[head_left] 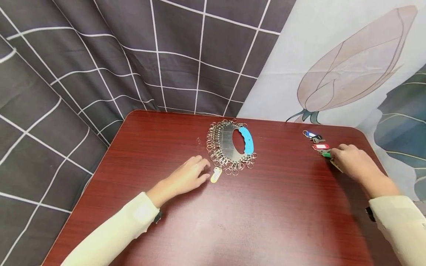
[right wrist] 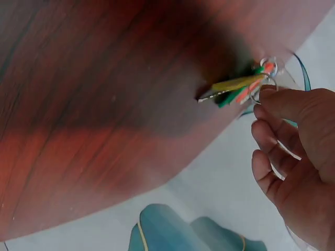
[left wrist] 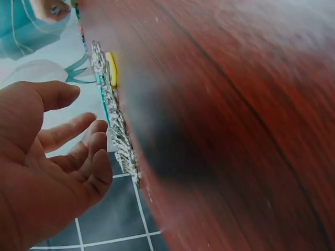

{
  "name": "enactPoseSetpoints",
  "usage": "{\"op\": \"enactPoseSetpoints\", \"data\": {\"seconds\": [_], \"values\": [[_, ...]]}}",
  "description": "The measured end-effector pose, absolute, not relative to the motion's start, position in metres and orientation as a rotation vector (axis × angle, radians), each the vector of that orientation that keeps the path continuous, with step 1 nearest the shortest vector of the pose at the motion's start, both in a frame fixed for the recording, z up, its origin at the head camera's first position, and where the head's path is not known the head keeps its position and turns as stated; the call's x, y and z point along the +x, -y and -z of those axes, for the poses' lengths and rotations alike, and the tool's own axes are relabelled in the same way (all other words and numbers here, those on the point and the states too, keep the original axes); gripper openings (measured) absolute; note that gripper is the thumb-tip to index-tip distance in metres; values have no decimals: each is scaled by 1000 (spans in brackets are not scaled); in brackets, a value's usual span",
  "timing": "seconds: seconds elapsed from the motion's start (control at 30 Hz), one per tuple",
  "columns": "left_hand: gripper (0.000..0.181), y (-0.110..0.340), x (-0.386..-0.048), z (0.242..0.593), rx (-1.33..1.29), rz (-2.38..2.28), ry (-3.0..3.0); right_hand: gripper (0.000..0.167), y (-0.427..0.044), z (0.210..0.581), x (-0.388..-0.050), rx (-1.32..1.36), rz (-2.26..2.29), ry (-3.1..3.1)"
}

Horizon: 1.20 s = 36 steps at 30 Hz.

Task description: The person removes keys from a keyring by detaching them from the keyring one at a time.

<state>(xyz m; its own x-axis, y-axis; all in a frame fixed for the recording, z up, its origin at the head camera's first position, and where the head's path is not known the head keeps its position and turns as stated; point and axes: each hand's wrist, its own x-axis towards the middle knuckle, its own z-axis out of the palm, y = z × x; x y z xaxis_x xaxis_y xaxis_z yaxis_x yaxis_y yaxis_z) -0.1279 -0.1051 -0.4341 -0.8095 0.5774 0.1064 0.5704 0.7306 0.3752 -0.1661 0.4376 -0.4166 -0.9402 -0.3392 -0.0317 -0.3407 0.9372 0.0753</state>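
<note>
My left hand (head_left: pixel 186 177) hovers low over the table with relaxed fingers and holds nothing. Just beyond its fingertips lies a yellow key tag (head_left: pixel 216 175), at the edge of a curved metal key holder (head_left: pixel 227 143) with a blue handle (head_left: pixel 248 141) and many small ring clips. At the right, my right hand (head_left: pixel 354 164) pinches the ring of a yellow-tagged key (right wrist: pixel 238 83) between thumb and fingertip. Beside that hand lie a green key tag (head_left: pixel 326 154), a red key tag (head_left: pixel 321 147) and a blue key tag (head_left: pixel 311 135), with keys attached.
The dark red wooden table (head_left: pixel 266 214) has rounded far corners. A dark grid-patterned curtain (head_left: pixel 133 66) hangs behind and to the left. A pale cloth (head_left: pixel 279 74) with a large flower print hangs behind the right side.
</note>
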Motion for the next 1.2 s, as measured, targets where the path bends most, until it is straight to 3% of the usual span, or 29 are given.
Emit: {"op": "enactPoseSetpoints", "data": {"seconds": [0.27,0.43,0.6,0.83,1.2], "values": [[21,89,-133,437,829,-684,-2889,14,-431,425,-168,-515,-20,-3062],[19,76,-140,438,778,-692,-2871,24,-409,420,-166,-708,99,-3120],[17,64,-148,440,759,-678,-2868,30,-365,410,-161,-947,248,-3172],[23,52,-152,444,713,-627,-2819,25,-288,395,-143,-1152,395,-3091],[22,45,-153,448,628,-753,-2823,13,-189,399,-150,-1180,682,-2815]]}}
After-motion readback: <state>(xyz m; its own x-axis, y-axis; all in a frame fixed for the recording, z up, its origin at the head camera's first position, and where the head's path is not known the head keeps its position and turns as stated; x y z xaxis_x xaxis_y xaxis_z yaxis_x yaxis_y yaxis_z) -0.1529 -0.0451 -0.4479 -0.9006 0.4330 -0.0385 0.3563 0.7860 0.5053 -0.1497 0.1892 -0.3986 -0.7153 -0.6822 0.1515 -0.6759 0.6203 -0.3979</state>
